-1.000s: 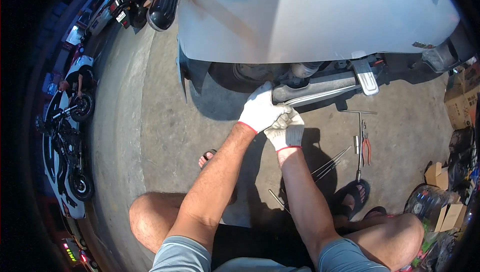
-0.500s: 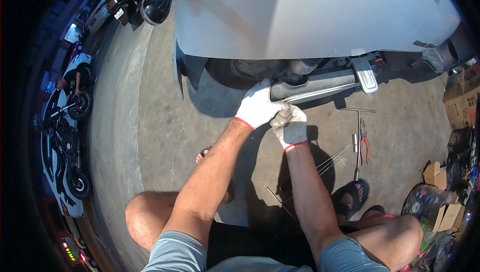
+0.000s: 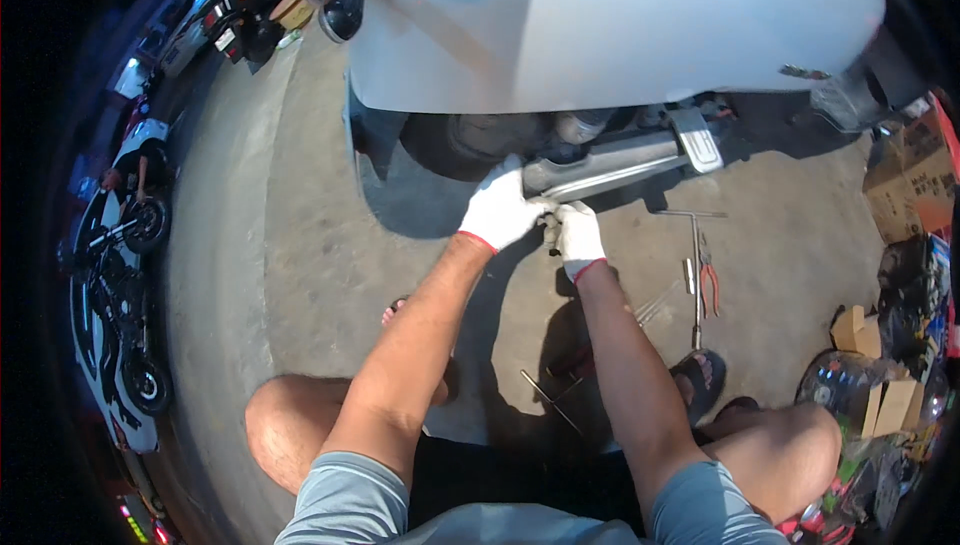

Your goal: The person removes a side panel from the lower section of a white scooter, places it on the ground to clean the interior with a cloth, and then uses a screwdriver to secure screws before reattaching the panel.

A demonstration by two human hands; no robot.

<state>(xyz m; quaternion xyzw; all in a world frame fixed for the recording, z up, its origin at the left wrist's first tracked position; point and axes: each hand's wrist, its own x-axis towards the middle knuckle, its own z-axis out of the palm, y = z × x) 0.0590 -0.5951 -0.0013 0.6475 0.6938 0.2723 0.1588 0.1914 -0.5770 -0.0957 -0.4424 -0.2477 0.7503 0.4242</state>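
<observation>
Both my hands wear white work gloves with red cuffs and meet at the near left end of a long grey bar with a silver strip (image 3: 610,169), low on a scooter with a pale grey-blue body panel (image 3: 600,35). My left hand (image 3: 500,208) wraps round that end, its fingertips hidden. Just right of it, my right hand (image 3: 578,235) is closed, fingertips pinched against the left thumb; what they hold is too small to make out. A metal footrest (image 3: 697,141) juts from the bar's far right end.
On the concrete lie a long T-handle wrench (image 3: 697,275), red-handled pliers (image 3: 709,288), a socket (image 3: 689,275) and another T-shaped tool (image 3: 550,399). Cardboard boxes (image 3: 910,180) and clutter line the right side. A motorcycle (image 3: 120,275) and a person are at far left.
My right hand has turned, its fingers now pointing up and left beside the left thumb. My left hand keeps its hold. The whole view has shifted slightly.
</observation>
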